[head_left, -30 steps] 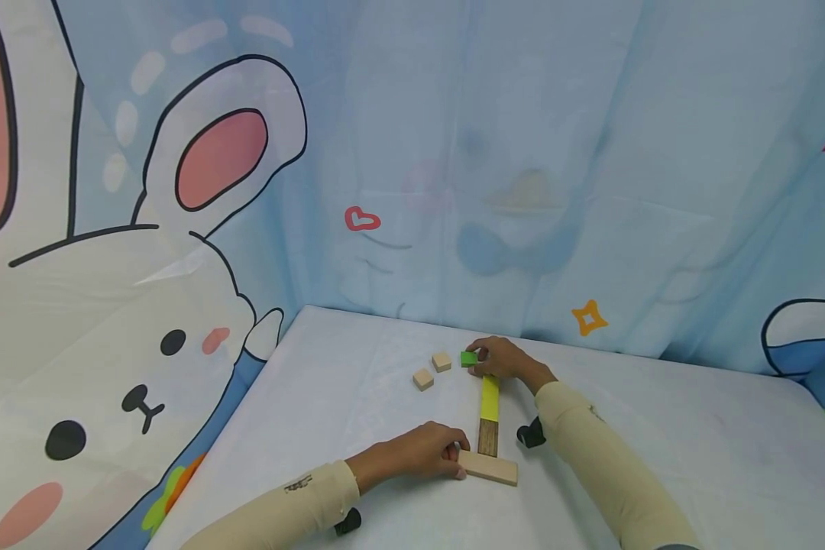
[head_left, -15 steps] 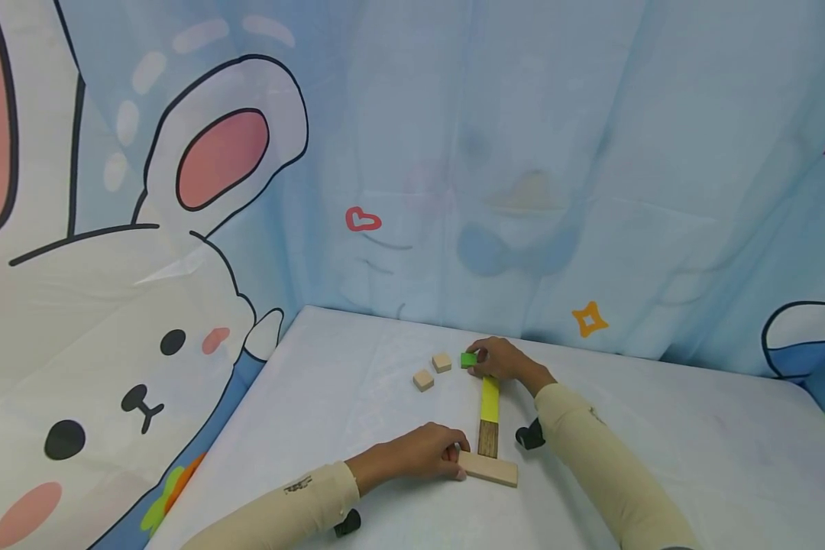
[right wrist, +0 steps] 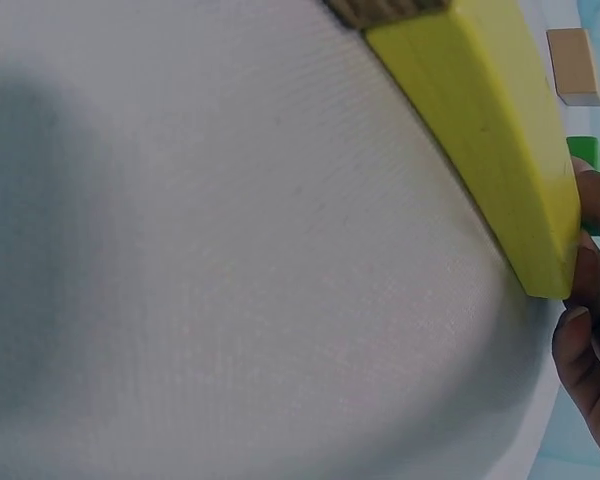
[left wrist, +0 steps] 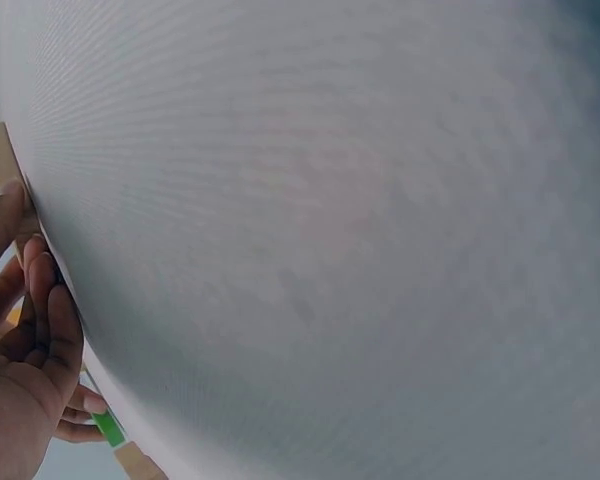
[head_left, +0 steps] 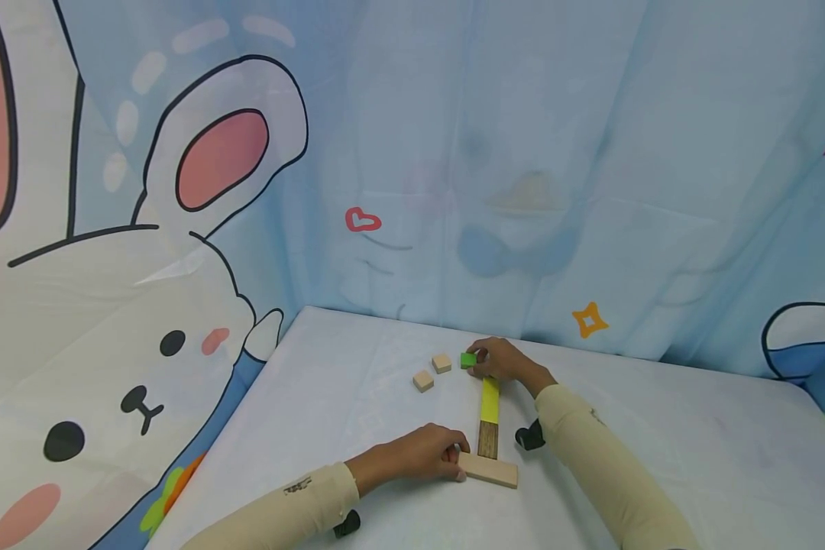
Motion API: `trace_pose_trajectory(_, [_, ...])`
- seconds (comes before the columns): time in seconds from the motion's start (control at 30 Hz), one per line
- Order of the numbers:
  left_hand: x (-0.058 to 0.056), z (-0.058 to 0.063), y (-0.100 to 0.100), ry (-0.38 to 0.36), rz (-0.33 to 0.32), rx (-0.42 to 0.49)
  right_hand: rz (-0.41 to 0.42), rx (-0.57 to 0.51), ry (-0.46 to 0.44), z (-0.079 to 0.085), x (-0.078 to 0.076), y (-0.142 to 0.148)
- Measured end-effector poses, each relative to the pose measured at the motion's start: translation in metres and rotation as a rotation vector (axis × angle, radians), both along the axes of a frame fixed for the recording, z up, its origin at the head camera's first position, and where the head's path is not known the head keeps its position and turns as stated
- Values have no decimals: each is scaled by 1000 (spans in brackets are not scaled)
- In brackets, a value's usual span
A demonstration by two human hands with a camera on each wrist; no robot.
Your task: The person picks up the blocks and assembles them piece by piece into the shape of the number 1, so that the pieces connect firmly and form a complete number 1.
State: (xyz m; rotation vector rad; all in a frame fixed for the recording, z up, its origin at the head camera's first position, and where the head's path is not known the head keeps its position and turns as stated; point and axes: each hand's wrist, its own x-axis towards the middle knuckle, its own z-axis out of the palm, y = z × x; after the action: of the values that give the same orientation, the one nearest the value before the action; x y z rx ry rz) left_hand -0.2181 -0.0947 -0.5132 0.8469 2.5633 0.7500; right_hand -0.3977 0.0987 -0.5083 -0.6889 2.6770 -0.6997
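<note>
With fingers and thumb, my left hand (head_left: 422, 452) grips the left end of a flat plain wooden block (head_left: 490, 470) at the near side of the table. Farther back, my right hand (head_left: 502, 359) pinches a small green block (head_left: 468, 360). A yellow block (head_left: 490, 401) and a dark brown wood-grained block (head_left: 488, 439) lie end to end between the hands, the brown one meeting the plain block. In the right wrist view, the far end of the yellow block (right wrist: 490, 130) is right beside my right fingers (right wrist: 580, 350).
Two small plain wooden blocks, a farther one (head_left: 441, 363) and a nearer one (head_left: 423, 380), lie left of the green block on the white tabletop (head_left: 344, 367). A light blue printed curtain (head_left: 412, 252) hangs behind the table, and a rabbit picture (head_left: 131, 328) covers the left side.
</note>
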Motion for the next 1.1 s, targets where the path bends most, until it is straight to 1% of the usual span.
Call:
trace_pose_trajectory(0.2, [0, -1, 1, -1, 0, 1, -8, 0, 10, -1, -2, 4])
trace_pose_trajectory(0.5, [2, 0, 0, 6, -2, 9, -6, -32, 5, 7, -2, 8])
trace_pose_trajectory(0.63, [3, 1, 0, 19, -5, 7, 8, -44, 12, 7, -1, 13])
trace_pose_trajectory(0.7, [3, 1, -1, 19, -5, 8, 5, -54, 13, 7, 0, 16])
trace_pose_trajectory(0.83, [2, 1, -1, 17, -3, 5, 27, -80, 21, 9, 2, 21])
trace_pose_trajectory(1.1, [0, -1, 0, 16, 2, 1, 49, -101, -1, 12, 7, 27])
